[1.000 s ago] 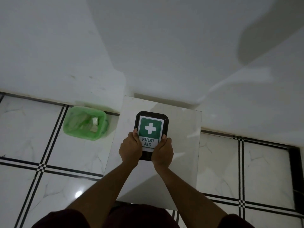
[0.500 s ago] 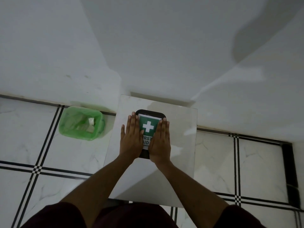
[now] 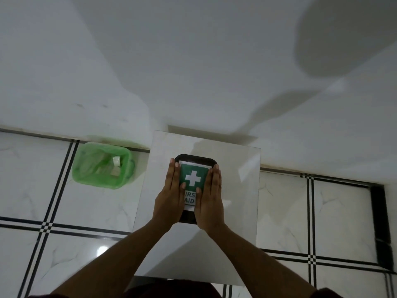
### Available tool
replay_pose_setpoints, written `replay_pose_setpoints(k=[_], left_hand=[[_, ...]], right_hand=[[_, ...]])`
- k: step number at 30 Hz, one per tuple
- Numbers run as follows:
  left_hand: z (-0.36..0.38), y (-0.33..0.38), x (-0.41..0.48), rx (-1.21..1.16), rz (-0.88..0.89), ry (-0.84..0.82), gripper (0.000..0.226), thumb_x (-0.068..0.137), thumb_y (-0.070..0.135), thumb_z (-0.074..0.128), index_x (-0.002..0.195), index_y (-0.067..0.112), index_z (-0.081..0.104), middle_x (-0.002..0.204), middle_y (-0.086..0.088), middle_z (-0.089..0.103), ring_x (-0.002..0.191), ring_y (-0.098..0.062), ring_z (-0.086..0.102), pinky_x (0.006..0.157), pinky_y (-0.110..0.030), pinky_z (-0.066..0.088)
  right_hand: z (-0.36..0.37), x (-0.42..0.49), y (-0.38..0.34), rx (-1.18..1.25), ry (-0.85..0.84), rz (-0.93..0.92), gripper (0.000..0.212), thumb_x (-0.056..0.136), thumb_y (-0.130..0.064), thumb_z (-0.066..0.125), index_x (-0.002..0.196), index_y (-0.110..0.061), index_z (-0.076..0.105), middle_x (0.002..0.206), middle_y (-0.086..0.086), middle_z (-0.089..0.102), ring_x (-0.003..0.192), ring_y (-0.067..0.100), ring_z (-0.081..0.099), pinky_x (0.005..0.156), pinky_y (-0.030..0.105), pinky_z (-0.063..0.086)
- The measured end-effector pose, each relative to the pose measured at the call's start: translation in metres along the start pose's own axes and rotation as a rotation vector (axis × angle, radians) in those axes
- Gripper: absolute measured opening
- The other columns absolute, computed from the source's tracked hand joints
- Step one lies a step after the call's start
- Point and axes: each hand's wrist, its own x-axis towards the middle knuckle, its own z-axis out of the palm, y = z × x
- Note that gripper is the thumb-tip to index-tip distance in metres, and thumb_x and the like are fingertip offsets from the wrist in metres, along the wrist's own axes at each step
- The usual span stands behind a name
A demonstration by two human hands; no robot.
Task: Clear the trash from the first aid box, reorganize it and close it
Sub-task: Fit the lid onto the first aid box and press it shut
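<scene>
While lid sits shut on first aid box (image 3: 194, 177), task judged nearly done: trash visible in green bin (image 3: 101, 165) on floor at left; inside order unseen. Box at centre of white table (image 3: 236, 190), long axis running away from body, label reading upright. Left hand (image 3: 169, 197), right hand (image 3: 209, 201): flat, fingers extended, pressing box sides, gripping nothing.

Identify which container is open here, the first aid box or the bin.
The green bin on the floor, holding scraps; the first aid box is lidded.
</scene>
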Motion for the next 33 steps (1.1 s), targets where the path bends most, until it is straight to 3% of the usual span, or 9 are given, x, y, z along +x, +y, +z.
replay_pose_setpoints(k=[3, 6, 9, 12, 15, 17, 22, 26, 33], left_hand=[[0.000, -0.001, 0.002, -0.001, -0.011, 0.015, 0.066, 0.093, 0.049, 0.017, 0.149, 0.023, -0.007, 0.161, 0.002, -0.006, 0.101, -0.014, 0.060, 0.058, -0.013, 0.049], [0.000, 0.001, 0.001, 0.006, 0.003, 0.048, 0.063, 0.096, 0.040, 0.023, 0.149, 0.024, -0.007, 0.160, 0.002, -0.005, 0.122, -0.021, 0.052, 0.068, -0.021, 0.056], [-0.001, 0.004, 0.000, 0.019, 0.010, 0.089, 0.061, 0.097, 0.037, 0.025, 0.150, 0.023, -0.002, 0.161, 0.000, 0.000, 0.134, -0.020, 0.040, 0.081, -0.030, 0.056], [-0.001, 0.010, 0.004, 0.005, -0.049, 0.136, 0.057, 0.096, 0.035, 0.026, 0.149, 0.020, 0.011, 0.159, -0.004, 0.014, 0.140, -0.020, 0.030, 0.094, -0.035, 0.049], [-0.003, 0.022, 0.015, -0.109, -0.119, 0.269, 0.046, 0.094, 0.034, 0.034, 0.137, 0.016, 0.033, 0.138, -0.007, 0.044, 0.123, -0.021, 0.048, 0.091, -0.035, 0.051], [-0.009, 0.031, 0.030, -0.158, -0.206, 0.354, 0.039, 0.096, 0.036, 0.037, 0.130, 0.018, 0.038, 0.124, -0.006, 0.050, 0.110, -0.018, 0.052, 0.086, -0.035, 0.049], [-0.015, 0.035, 0.067, -0.315, -0.445, 0.372, 0.047, 0.096, 0.044, 0.037, 0.092, 0.006, 0.064, 0.095, -0.011, 0.057, 0.090, -0.026, 0.057, 0.077, -0.033, 0.043], [-0.015, 0.029, 0.069, -0.538, -0.476, 0.320, 0.045, 0.092, 0.049, 0.045, 0.069, 0.014, 0.060, 0.069, -0.003, 0.064, 0.065, -0.016, 0.061, 0.058, -0.021, 0.043], [-0.013, 0.026, 0.072, -0.488, -0.513, 0.329, 0.056, 0.087, 0.054, 0.051, 0.053, 0.011, 0.043, 0.051, -0.004, 0.051, 0.048, -0.015, 0.049, 0.052, -0.022, 0.041]], right_hand=[[-0.001, 0.002, -0.003, -0.029, 0.011, -0.015, 0.078, 0.081, -0.077, -0.005, 0.141, -0.030, -0.023, 0.158, 0.011, -0.005, 0.148, 0.026, 0.000, 0.118, 0.043, 0.022], [-0.001, 0.000, -0.002, -0.045, 0.021, -0.005, 0.090, 0.081, -0.077, -0.004, 0.145, -0.015, -0.016, 0.159, 0.012, -0.003, 0.148, 0.026, 0.006, 0.115, 0.040, 0.029], [0.002, 0.001, 0.004, 0.017, 0.035, 0.017, 0.087, 0.083, -0.076, 0.006, 0.145, -0.021, -0.021, 0.160, 0.010, 0.004, 0.143, 0.025, 0.025, 0.106, 0.041, 0.044], [0.004, 0.002, 0.008, 0.050, 0.062, 0.014, 0.085, 0.084, -0.075, 0.010, 0.146, -0.022, -0.013, 0.159, 0.011, 0.010, 0.138, 0.025, 0.033, 0.102, 0.036, 0.044], [0.004, 0.009, 0.013, 0.100, 0.149, 0.028, 0.067, 0.093, -0.057, 0.028, 0.146, -0.017, 0.015, 0.150, 0.008, 0.024, 0.127, 0.021, 0.045, 0.091, 0.032, 0.054], [0.000, 0.021, 0.011, 0.124, 0.263, 0.067, 0.050, 0.096, -0.042, 0.036, 0.138, -0.014, 0.031, 0.139, 0.008, 0.035, 0.117, 0.018, 0.051, 0.082, 0.033, 0.059], [-0.004, 0.059, 0.003, 0.338, 0.418, 0.497, 0.037, 0.100, -0.036, 0.036, 0.124, -0.012, 0.051, 0.119, 0.011, 0.055, 0.113, 0.024, 0.051, 0.088, 0.030, 0.044], [0.006, 0.069, 0.010, 0.491, 0.411, 0.591, 0.047, 0.098, -0.045, 0.035, 0.082, -0.006, 0.056, 0.095, 0.020, 0.062, 0.079, 0.024, 0.061, 0.071, 0.031, 0.055], [0.010, 0.070, 0.023, 0.562, 0.376, 0.629, 0.051, 0.092, -0.053, 0.045, 0.090, -0.003, 0.059, 0.092, 0.017, 0.065, 0.081, 0.027, 0.066, 0.072, 0.035, 0.058]])
